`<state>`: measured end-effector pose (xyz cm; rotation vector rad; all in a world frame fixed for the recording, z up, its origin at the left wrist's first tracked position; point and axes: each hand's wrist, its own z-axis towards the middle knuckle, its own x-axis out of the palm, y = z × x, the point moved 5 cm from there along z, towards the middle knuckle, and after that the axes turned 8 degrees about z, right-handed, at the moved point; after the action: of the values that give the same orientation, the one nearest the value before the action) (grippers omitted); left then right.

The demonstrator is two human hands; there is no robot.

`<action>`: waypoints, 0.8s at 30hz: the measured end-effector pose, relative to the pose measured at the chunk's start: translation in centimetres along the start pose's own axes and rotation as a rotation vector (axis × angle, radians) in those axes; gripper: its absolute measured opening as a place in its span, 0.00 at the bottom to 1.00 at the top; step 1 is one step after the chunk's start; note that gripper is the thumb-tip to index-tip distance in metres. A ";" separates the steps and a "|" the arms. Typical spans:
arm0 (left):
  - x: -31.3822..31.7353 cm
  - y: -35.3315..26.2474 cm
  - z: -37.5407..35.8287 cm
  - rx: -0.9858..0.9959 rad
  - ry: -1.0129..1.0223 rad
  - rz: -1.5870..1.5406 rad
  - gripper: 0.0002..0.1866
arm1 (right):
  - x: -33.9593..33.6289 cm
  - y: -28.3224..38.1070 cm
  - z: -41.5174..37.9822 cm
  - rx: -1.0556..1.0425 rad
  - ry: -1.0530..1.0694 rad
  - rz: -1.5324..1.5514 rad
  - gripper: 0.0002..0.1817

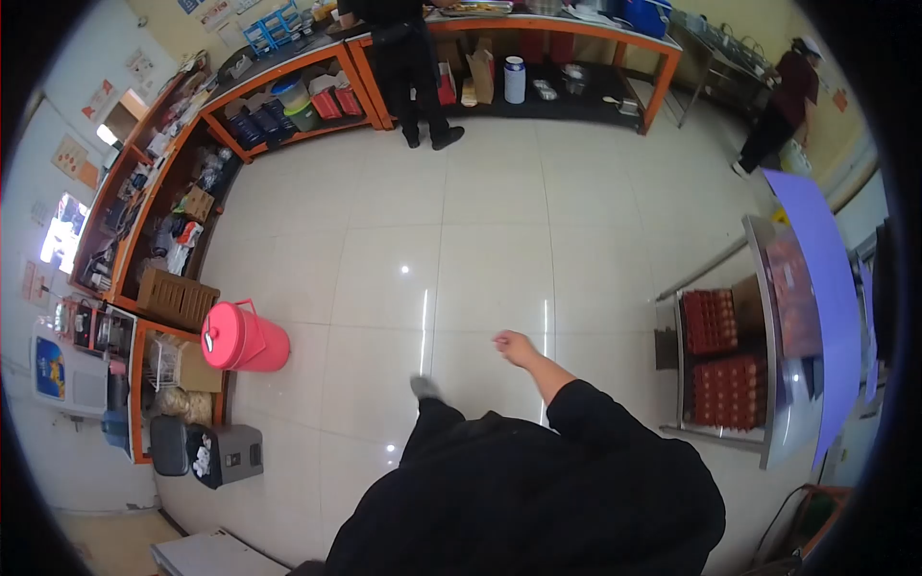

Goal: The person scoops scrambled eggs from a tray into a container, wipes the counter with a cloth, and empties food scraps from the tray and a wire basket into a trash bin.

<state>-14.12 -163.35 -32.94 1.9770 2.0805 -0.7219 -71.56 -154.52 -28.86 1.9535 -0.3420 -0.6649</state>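
One bare hand, my right hand [516, 348], hangs over the pale tiled floor [490, 269] in front of my black clothing. Its fingers look curled, but what they hold, if anything, is too small to make out. It touches no furniture. My left hand is out of sight. One of my feet [424, 387] shows on the tiles, left of the hand.
A pink cooler [246, 337] and an open grey bin [234, 455] stand at the left. Orange-framed counters [370, 82] line the left and back. A metal rack [761, 384] with red trays is at the right. One person [403, 67] stands at the back counter, another [783, 101] at the back right.
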 end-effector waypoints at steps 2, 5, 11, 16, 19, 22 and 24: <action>-4.2 -2.3 3.6 -0.022 0.006 0.057 0.22 | 0.7 12.1 3.9 -0.226 0.141 -0.055 0.11; -12.9 -6.4 10.2 -0.012 -0.031 0.167 0.24 | 0.8 14.5 12.3 -0.319 0.198 0.056 0.12; -38.9 -31.6 26.1 0.157 -0.380 0.536 0.27 | -9.8 -2.1 16.0 0.124 -0.130 -0.548 0.16; -48.6 -67.2 31.6 0.658 -0.347 0.363 0.22 | -18.5 -18.0 9.4 0.590 -0.055 -0.646 0.11; -48.6 -82.4 33.5 0.801 -0.336 0.306 0.18 | -24.1 -18.9 7.2 1.013 -0.332 -0.234 0.10; -42.7 -91.1 37.0 0.919 -0.344 0.346 0.16 | -29.7 -21.4 10.1 1.125 -0.662 0.187 0.11; -40.6 -95.5 37.9 0.926 -0.286 0.444 0.14 | -34.1 -25.2 15.9 1.009 -0.769 0.300 0.13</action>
<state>-110.77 -216.58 -26.52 2.3923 1.1260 -1.9386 -109.70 -137.41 -46.43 2.3768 -1.6698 -1.1621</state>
